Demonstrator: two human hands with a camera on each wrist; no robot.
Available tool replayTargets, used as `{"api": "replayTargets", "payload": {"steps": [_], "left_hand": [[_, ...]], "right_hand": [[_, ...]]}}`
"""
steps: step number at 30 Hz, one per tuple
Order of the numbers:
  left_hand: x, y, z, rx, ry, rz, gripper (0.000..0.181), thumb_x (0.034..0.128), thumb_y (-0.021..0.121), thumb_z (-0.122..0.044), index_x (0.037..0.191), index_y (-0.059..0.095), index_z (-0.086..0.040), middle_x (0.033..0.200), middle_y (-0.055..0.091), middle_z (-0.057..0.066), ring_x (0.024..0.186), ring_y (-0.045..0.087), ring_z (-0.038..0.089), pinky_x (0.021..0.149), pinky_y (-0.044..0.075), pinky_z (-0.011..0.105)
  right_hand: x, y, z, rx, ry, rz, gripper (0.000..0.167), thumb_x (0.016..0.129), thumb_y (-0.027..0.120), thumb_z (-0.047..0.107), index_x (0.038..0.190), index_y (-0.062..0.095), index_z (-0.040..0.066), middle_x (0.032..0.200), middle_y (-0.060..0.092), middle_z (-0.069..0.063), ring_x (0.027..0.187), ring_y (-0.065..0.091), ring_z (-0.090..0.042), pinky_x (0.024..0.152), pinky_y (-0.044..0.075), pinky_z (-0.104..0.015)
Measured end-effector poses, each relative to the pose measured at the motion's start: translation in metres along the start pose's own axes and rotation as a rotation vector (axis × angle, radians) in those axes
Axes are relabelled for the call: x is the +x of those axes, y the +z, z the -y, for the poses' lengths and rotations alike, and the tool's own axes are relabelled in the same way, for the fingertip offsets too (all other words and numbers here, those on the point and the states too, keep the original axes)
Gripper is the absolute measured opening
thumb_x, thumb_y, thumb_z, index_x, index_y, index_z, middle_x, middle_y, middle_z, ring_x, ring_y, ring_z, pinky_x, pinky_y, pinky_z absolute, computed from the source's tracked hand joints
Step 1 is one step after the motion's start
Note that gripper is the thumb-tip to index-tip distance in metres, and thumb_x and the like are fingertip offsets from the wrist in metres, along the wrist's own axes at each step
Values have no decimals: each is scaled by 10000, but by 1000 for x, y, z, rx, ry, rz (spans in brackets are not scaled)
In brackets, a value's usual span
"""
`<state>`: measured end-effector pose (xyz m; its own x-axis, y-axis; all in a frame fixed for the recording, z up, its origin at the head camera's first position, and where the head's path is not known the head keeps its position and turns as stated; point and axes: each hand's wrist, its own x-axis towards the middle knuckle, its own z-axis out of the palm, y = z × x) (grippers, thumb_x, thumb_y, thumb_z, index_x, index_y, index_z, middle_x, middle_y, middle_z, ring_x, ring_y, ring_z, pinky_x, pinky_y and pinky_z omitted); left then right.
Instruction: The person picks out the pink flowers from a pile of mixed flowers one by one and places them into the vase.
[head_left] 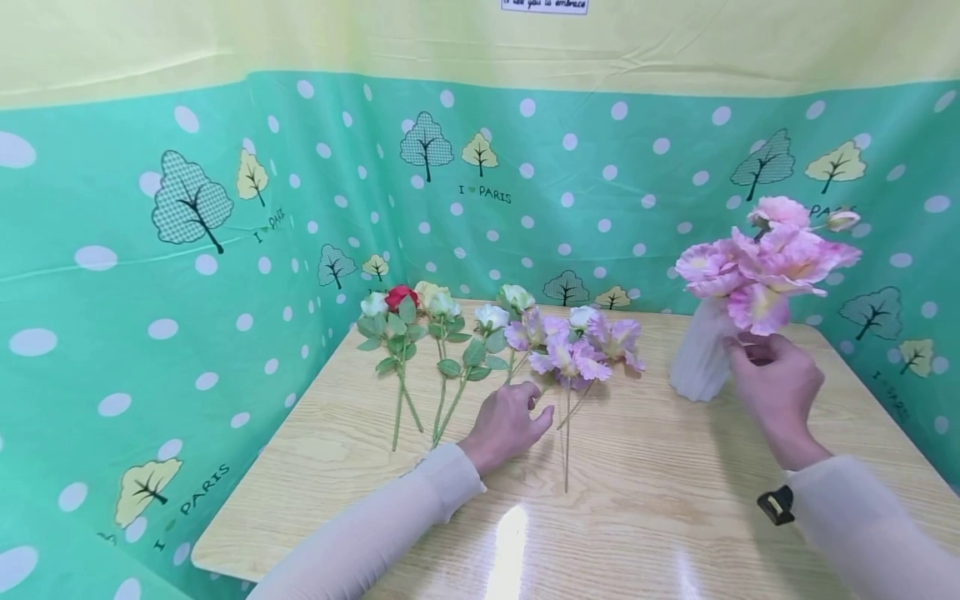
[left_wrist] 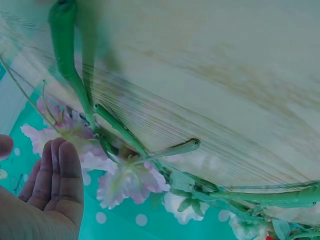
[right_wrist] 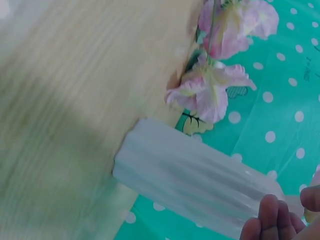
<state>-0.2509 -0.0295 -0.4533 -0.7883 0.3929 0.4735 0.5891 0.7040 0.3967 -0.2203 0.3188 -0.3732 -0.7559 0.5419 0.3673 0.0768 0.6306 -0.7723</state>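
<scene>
My left hand is over the table beside the purple flowers, fingers loosely bent and holding nothing. In the left wrist view that hand is at the lower left, palm showing, near a pink-purple blossom. A white ribbed vase stands at the right with pink flowers in it. My right hand is at the vase's upper right, just below the blossoms, fingers bent. In the right wrist view its fingers are by the vase's top end; whether they pinch anything is unclear.
White roses, a red rose and a cream one lie with green stems toward the back left of the wooden table. Green dotted cloth hangs behind the table and at both sides.
</scene>
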Motion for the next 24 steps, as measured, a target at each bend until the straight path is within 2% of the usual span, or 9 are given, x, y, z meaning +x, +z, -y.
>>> {"api": "replayTargets", "payload": {"steps": [4, 7, 11, 14, 19, 24], "left_hand": [[0, 0, 0, 9, 4, -7, 229, 903, 771, -250, 903, 724, -25, 750, 717, 66, 545, 524, 54, 501, 430, 167], [0, 0, 0, 11, 8, -10, 226, 899, 772, -246, 906, 727, -24, 751, 718, 67, 547, 530, 55, 502, 433, 170], [0, -2, -2, -4, -9, 13, 245, 909, 766, -254, 947, 736, -14, 788, 731, 79, 576, 578, 77, 527, 463, 180], [-1, -3, -3, -15, -34, 44, 275, 922, 756, -271, 1000, 743, -8, 834, 738, 83, 636, 628, 111, 562, 493, 195], [-1, -2, -6, -6, -48, 63, 291, 927, 750, -289, 1025, 749, -16, 865, 743, 75, 687, 660, 126, 597, 519, 209], [0, 0, -9, 16, -29, 54, 286, 920, 748, -298, 991, 752, -22, 822, 745, 62, 623, 631, 78, 573, 500, 188]], "right_hand": [[-9, 3, -1, -12, -2, 38, 398, 968, 666, 399, 1127, 757, 45, 744, 591, 213, 678, 530, 52, 567, 430, -153], [-15, 5, -1, -27, -11, 50, 386, 976, 655, 390, 1116, 764, 46, 772, 647, 144, 667, 526, 58, 619, 425, -171], [-25, 10, -2, -28, -57, 47, 335, 973, 670, 337, 1068, 775, 34, 838, 736, -28, 642, 513, 84, 663, 405, -209], [-34, 13, -3, -23, -95, 53, 304, 972, 683, 306, 1050, 778, 28, 903, 751, -133, 645, 513, 94, 637, 413, -178], [-45, 18, -4, -3, -136, 66, 270, 971, 692, 272, 1035, 777, 24, 929, 756, -161, 655, 518, 104, 581, 419, -124], [-55, 19, -4, -25, -154, 108, 275, 982, 678, 284, 1047, 769, 33, 940, 757, -154, 670, 527, 95, 561, 437, -142]]}}
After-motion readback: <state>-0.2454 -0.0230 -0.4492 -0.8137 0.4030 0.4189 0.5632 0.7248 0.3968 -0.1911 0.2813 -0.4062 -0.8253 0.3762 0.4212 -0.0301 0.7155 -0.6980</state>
